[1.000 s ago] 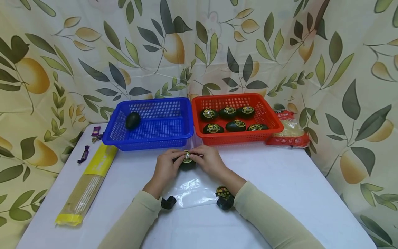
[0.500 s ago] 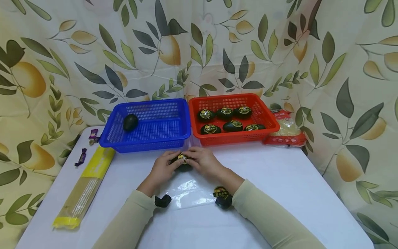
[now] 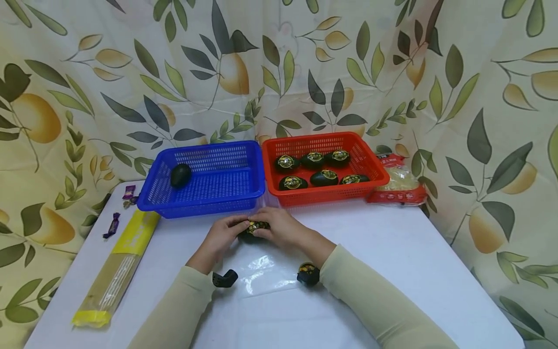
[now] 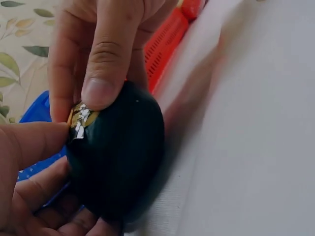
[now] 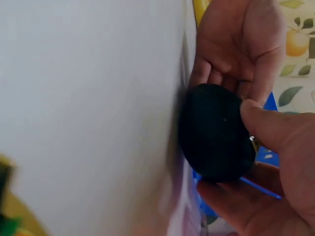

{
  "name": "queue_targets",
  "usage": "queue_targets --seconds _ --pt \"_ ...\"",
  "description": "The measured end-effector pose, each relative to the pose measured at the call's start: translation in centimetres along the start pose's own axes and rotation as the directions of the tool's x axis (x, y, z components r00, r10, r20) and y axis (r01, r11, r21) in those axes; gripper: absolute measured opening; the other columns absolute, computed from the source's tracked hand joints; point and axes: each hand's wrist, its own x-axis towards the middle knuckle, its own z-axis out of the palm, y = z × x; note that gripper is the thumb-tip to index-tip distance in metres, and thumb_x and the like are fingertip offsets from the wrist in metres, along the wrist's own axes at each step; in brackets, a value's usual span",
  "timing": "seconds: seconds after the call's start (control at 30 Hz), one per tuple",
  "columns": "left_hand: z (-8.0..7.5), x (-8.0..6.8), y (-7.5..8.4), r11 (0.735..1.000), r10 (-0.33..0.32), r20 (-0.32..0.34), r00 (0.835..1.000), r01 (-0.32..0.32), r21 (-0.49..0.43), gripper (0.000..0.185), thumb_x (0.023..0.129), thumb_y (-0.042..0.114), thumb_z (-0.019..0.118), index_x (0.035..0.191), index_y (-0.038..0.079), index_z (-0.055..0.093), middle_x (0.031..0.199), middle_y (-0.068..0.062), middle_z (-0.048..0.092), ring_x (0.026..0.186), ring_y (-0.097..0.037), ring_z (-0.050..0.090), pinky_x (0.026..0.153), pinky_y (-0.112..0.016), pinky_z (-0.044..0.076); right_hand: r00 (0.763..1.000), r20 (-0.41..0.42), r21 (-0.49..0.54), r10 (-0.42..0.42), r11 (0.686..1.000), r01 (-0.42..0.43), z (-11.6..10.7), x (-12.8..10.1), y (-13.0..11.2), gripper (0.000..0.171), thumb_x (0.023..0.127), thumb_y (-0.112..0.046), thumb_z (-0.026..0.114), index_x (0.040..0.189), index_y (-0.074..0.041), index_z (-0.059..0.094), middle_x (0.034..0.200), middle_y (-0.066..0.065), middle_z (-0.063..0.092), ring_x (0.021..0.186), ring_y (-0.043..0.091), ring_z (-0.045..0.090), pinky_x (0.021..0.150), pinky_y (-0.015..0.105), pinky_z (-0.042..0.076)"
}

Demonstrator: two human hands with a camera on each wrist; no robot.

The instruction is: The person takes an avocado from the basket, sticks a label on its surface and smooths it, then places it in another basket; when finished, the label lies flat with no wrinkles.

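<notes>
Black and egg-shaped, the wrapped egg [image 3: 254,230] sits between both our hands, low over the white table [image 3: 392,252] just in front of the two baskets. Our left hand [image 3: 221,236] cups it from below and from the side, with the thumb laid against its gold label [image 4: 80,116]; our right hand [image 3: 279,227] pinches it from the other side, thumb on the dark shell and fingers curled behind. So both hands are closed in a grip on the same egg, and in the wrist views it lies just against the table. A clear plastic sheet [image 3: 266,271] lies on the table near our wrists. Beyond the hands, the blue basket [image 3: 218,206] holds one plain dark egg [image 3: 180,175] in its left corner, and the red basket [image 3: 331,196], touching it on the right, holds six labelled eggs [image 3: 323,177]. A red noodle packet [image 3: 403,186] lies just right of the red basket. At the table's left edge lie a long yellow-ended packet [image 3: 117,266] and a few purple sweets [image 3: 114,224].
</notes>
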Motion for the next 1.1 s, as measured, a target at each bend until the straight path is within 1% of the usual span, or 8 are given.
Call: queue_targets --seconds 0.1,0.2,0.33,0.53,0.73,0.87,1.0,1.1 --pt "0.0 0.1 0.2 1.000 -0.011 -0.009 1.000 0.011 -0.006 0.039 0.100 0.030 0.070 0.135 0.012 0.069 0.143 -0.010 0.063 0.137 -0.028 0.055 0.117 -0.049 0.043 0.998 0.054 0.069 0.039 0.997 -0.043 -0.4 0.4 0.1 0.041 0.097 -0.032 0.075 0.135 -0.019 0.069 0.129 0.000 0.072 0.119 0.021 0.065 0.106 0.041 0.052" --pt "0.1 0.1 0.2 1.000 0.013 -0.011 1.000 -0.013 0.011 0.038 0.100 0.029 0.071 0.133 0.011 0.069 0.141 -0.011 0.065 0.136 -0.030 0.055 0.117 -0.050 0.043 0.987 0.115 0.149 0.116 0.980 -0.132 -0.6 0.6 0.4 0.042 0.094 -0.035 0.078 0.134 -0.027 0.067 0.125 -0.003 0.072 0.110 0.018 0.064 0.100 0.041 0.053" --pt "0.3 0.2 0.0 0.998 0.052 -0.015 0.999 -0.051 0.034 0.039 0.100 0.028 0.071 0.134 0.009 0.069 0.138 -0.012 0.066 0.133 -0.029 0.057 0.115 -0.049 0.045 0.968 0.169 0.225 0.185 0.949 -0.221 -0.4 0.7 1.2 0.049 0.091 -0.038 0.081 0.137 -0.030 0.064 0.127 -0.003 0.070 0.112 0.018 0.061 0.101 0.041 0.052" --pt "0.6 0.2 0.3 0.997 0.054 -0.039 0.998 -0.052 0.051 0.040 0.100 0.031 0.069 0.132 0.008 0.069 0.134 -0.012 0.068 0.127 -0.028 0.061 0.110 -0.048 0.049 0.972 0.158 0.269 0.175 0.939 -0.213 -0.5 0.3 1.7 0.055 0.089 -0.038 0.083 0.137 -0.018 0.063 0.122 0.000 0.070 0.108 0.017 0.062 0.098 0.039 0.053" --pt "2.1 0.5 0.8 0.997 0.009 -0.027 1.000 -0.011 -0.082 0.039 0.102 0.027 0.067 0.131 0.002 0.068 0.131 -0.013 0.070 0.121 -0.028 0.066 0.108 -0.044 0.053 0.964 0.205 0.316 0.168 0.921 -0.227 -2.4 -3.3 1.8 0.060 0.087 -0.037 0.085 0.139 -0.015 0.062 0.125 -0.003 0.069 0.112 0.016 0.061 0.102 0.042 0.052" --pt "4.1 1.0 1.6 0.965 0.001 0.015 1.000 0.003 -0.261 0.041 0.103 0.021 0.063 0.137 -0.004 0.061 0.132 -0.020 0.068 0.123 -0.032 0.065 0.110 -0.044 0.052 0.953 0.240 0.359 0.185 0.895 -0.264 -4.5 -5.8 1.9 0.061 0.087 -0.038 0.084 0.140 -0.017 0.062 0.129 -0.005 0.067 0.117 0.018 0.059 0.105 0.045 0.052" --pt "6.2 1.6 2.7 0.897 -0.004 0.056 0.998 0.028 -0.442 0.042 0.106 0.017 0.057 0.143 -0.004 0.052 0.138 -0.024 0.064 0.128 -0.036 0.062 0.113 -0.045 0.049 0.949 0.255 0.397 0.184 0.875 -0.276 -7.2 -7.2 2.1 0.057 0.088 -0.036 0.083 0.139 -0.021 0.063 0.132 -0.003 0.066 0.119 0.022 0.059 0.103 0.046 0.053" --pt "7.5 2.0 3.6 0.857 -0.018 0.077 0.997 0.055 -0.512 0.043 0.107 0.022 0.058 0.142 -0.001 0.053 0.139 -0.020 0.064 0.127 -0.032 0.062 0.114 -0.043 0.049 0.949 0.249 0.421 0.194 0.861 -0.286 -9.8 -7.2 2.4 0.053 0.088 -0.034 0.083 0.136 -0.027 0.063 0.132 -0.003 0.065 0.120 0.025 0.059 0.101 0.044 0.055"
